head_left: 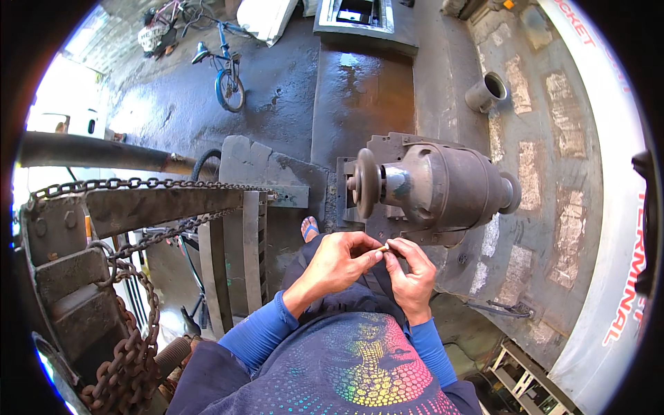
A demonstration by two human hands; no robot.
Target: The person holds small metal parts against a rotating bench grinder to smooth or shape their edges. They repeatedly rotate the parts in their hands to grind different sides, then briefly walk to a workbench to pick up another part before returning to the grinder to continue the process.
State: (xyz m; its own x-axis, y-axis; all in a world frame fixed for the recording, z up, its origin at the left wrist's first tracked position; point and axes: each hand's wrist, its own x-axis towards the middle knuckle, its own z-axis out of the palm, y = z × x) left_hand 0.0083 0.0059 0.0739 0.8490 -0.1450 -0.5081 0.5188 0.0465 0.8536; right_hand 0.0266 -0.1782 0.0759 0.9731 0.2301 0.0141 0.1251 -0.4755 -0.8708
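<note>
Just in front of my chest, both hands meet at a small, short brass-coloured piece (383, 248); its exact kind is too small to make out. My left hand (335, 263) pinches one end of it between thumb and fingertips. The other end is in the closed thumb and fingers of my right hand (413, 278). Beyond my hands, to the right, stands a large grey bench grinder (453, 185) with a round wheel (366, 183) at its left end and a smaller one at its right. Neither hand touches the grinder.
Rusty chains (128, 356) hang over a heavy steel frame (159, 207) at my left. A blue bicycle (227, 79) lies farther off on the dark, wet-looking floor. A short pipe piece (486, 93) sits back right, near a white banner (588, 360).
</note>
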